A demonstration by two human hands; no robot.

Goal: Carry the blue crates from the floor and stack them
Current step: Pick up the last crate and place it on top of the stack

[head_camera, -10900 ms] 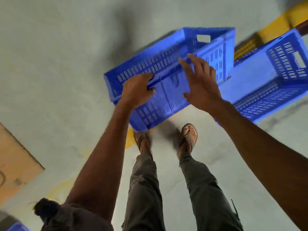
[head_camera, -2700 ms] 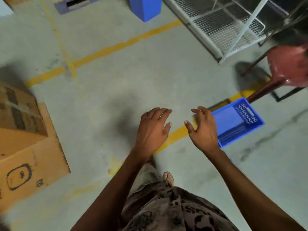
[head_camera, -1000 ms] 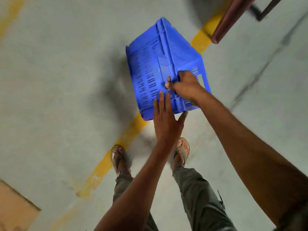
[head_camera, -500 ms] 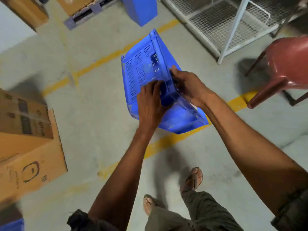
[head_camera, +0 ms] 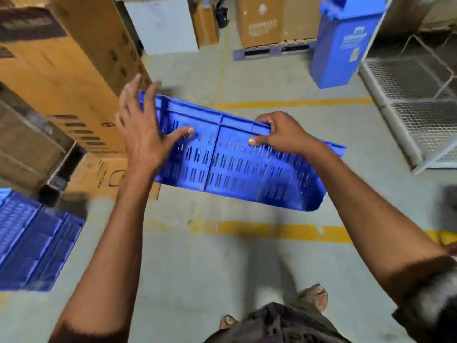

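The blue crate (head_camera: pixel 237 159) is off the floor, held at about chest height in front of the person, its slotted side wall facing the camera and its long axis tilted down to the right. The right hand (head_camera: pixel 284 134) is clenched over the top rim, thumb pressed on the slotted wall. The left hand (head_camera: pixel 143 134) lies against the crate's left end with its thumb on the wall and its fingers (head_camera: pixel 134 92) spread and raised past the rim, so it braces more than it grips.

The step in hand looks like the carry to the stack. To do it well, the left fingers should close on the rim so both ends are held, and the crate should be levelled before it is lowered.

Down to the left of the held crate lies a stack of blue crates (head_camera: pixel 32 241), the likely target. Behind the held crate, to the left, cardboard boxes (head_camera: pixel 64 70) crowd close to that stack, which leaves little room to swing. Beyond it to the right stand a blue bin (head_camera: pixel 343 45) and a wire-mesh rack (head_camera: pixel 415 107), both well apart from the route.
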